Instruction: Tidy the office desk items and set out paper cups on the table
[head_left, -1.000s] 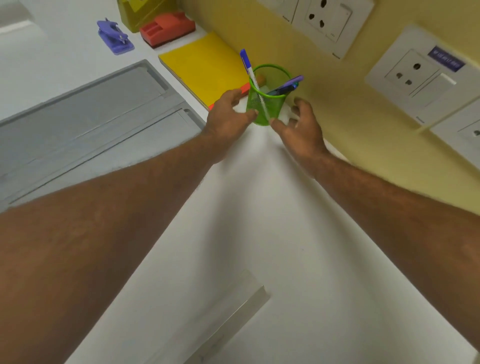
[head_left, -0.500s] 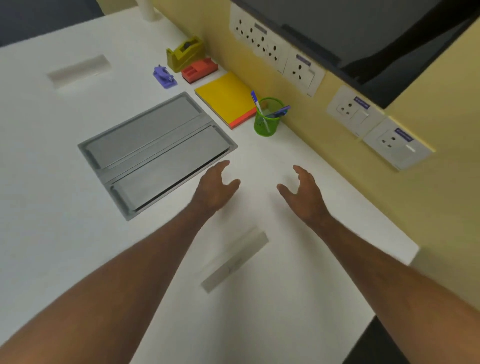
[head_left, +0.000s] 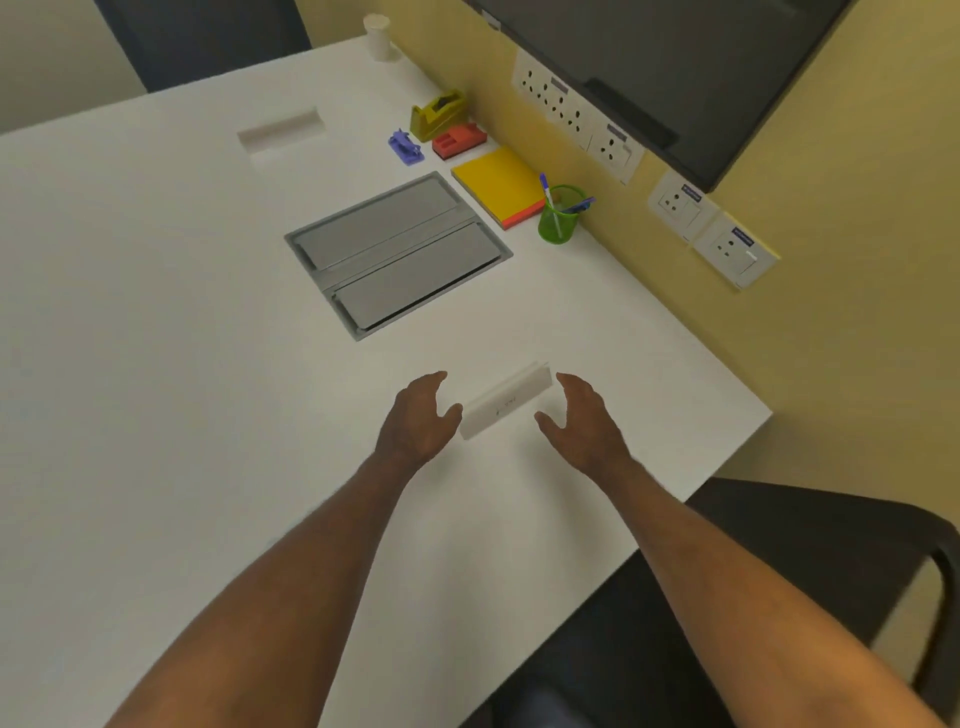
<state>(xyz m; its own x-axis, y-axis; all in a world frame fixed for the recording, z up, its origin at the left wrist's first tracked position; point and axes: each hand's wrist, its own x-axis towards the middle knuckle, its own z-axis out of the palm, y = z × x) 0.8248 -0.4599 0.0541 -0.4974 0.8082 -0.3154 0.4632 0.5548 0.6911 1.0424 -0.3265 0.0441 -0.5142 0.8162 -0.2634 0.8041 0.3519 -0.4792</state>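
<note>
Left hand (head_left: 420, 422) and right hand (head_left: 583, 420) spread, empty, flanking white block (head_left: 505, 399) near desk (head_left: 156, 322) right edge; green pen cup (head_left: 558, 221) farther back along that edge.

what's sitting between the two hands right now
In the head view, a white rectangular block lies on the table between the open left hand and right hand; neither hand grips it.

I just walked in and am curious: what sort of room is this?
Most likely an office meeting room: a white table with a built-in cable hatch, wall sockets under a dark screen, and desk stationery like a tape dispenser.
</note>
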